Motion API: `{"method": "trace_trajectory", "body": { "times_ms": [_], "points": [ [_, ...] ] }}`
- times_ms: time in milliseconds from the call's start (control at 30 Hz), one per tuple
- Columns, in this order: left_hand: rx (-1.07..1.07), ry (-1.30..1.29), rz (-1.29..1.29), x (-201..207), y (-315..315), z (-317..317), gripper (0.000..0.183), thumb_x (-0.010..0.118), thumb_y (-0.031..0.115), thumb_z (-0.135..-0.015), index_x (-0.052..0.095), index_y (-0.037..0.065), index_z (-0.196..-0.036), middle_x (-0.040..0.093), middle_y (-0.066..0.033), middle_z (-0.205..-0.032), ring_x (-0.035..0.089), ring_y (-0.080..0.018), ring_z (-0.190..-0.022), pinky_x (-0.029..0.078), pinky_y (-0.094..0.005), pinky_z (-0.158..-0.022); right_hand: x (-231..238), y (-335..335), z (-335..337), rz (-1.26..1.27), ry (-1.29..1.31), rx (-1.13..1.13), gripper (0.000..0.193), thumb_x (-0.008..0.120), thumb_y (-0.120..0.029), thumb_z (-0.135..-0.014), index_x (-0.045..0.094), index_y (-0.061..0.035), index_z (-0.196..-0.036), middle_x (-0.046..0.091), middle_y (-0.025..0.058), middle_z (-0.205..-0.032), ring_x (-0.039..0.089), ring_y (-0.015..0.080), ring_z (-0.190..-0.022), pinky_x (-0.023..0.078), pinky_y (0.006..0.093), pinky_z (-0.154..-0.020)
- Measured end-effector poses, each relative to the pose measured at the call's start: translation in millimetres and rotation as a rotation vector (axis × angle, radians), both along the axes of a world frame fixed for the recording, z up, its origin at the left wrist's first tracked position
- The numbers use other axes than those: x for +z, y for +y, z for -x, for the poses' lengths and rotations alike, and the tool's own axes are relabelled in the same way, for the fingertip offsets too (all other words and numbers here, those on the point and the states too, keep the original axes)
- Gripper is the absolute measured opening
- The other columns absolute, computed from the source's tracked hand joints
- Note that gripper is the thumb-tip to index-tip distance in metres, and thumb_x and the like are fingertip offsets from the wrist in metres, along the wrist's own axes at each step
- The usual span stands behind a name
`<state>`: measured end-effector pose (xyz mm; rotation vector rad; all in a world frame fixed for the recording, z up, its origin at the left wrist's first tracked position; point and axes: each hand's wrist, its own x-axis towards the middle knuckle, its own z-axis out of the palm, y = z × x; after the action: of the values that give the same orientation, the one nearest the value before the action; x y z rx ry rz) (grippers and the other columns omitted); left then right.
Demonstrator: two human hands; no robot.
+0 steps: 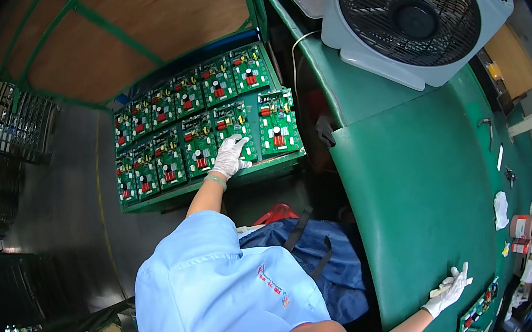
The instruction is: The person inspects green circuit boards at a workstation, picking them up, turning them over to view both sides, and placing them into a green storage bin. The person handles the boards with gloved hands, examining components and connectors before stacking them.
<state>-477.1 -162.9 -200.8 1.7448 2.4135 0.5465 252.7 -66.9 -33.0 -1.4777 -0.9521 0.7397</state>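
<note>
My left hand (230, 157), in a white glove, reaches over a green circuit board (229, 120) in a rack tray. Its fingers are spread over the lower part of that board, the thumb apart; no firm grip shows. To its right another circuit board (280, 123) lies at an angle at the tray's end. Far to the right, my right hand (450, 291), also gloved, is over the green worktable. It is closed round a thin pale stick-like tool (440, 291), whose exact kind I cannot make out; one finger points outward.
Rows of boards fill the green rack tray (212, 178). A grey box fan (414, 19) stands on the green worktable (402, 181). Tape rolls (521, 226), pliers (509, 175) and more boards (479, 308) line its right side. A dark blue bag (332, 272) sits between rack and table.
</note>
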Motion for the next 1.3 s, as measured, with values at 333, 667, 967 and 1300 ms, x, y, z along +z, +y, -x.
{"method": "trace_trajectory", "body": {
  "times_ms": [333, 667, 967, 1300],
  "points": [
    [0.037, -0.024, 0.032, 2, -6, 2, 0.086, 0.091, 0.028, -0.051, 0.056, 0.011, -0.128, 0.050, -0.0142, -0.131, 0.049, -0.0341, -0.118, 0.042, -0.0407, -0.102, 3, 0, 6, 0.016, -0.056, -0.012, 0.049, 0.052, -0.035, -0.097, 0.053, -0.0024, -0.134, 0.065, 0.0055, -0.090, 0.038, 0.0025, -0.054, 0.029, 0.0167, -0.045],
    [1.017, 0.029, -0.105, 26, -37, 55, 0.058, 0.081, 0.035, -0.070, 0.061, 0.000, -0.112, 0.059, -0.0235, -0.112, 0.057, -0.0371, -0.110, 0.047, -0.0443, -0.094, -2, 2, -8, 0.093, 0.033, -0.049, 0.045, 0.054, -0.031, -0.097, 0.053, -0.0061, -0.135, 0.064, 0.0025, -0.088, 0.036, 0.0012, -0.054, 0.029, 0.0159, -0.046],
    [0.903, 0.202, 0.206, 1, -53, 59, 0.040, 0.068, 0.041, -0.082, 0.067, 0.002, -0.091, 0.064, -0.0206, -0.097, 0.064, -0.0390, -0.089, 0.052, -0.0473, -0.079, 2, 2, 2, 0.083, -0.040, -0.065, 0.043, 0.053, -0.031, -0.097, 0.055, -0.0071, -0.133, 0.064, 0.0024, -0.090, 0.037, 0.0016, -0.057, 0.028, 0.0170, -0.047],
    [0.879, 0.095, 0.094, -10, -76, 62, 0.043, 0.066, 0.042, -0.083, 0.064, 0.000, -0.092, 0.066, -0.0217, -0.095, 0.064, -0.0393, -0.090, 0.051, -0.0480, -0.079, 5, 2, 6, 0.105, -0.023, -0.064, 0.044, 0.052, -0.030, -0.098, 0.053, -0.0063, -0.135, 0.064, 0.0039, -0.090, 0.039, 0.0016, -0.057, 0.031, 0.0168, -0.048]
  ]
}}
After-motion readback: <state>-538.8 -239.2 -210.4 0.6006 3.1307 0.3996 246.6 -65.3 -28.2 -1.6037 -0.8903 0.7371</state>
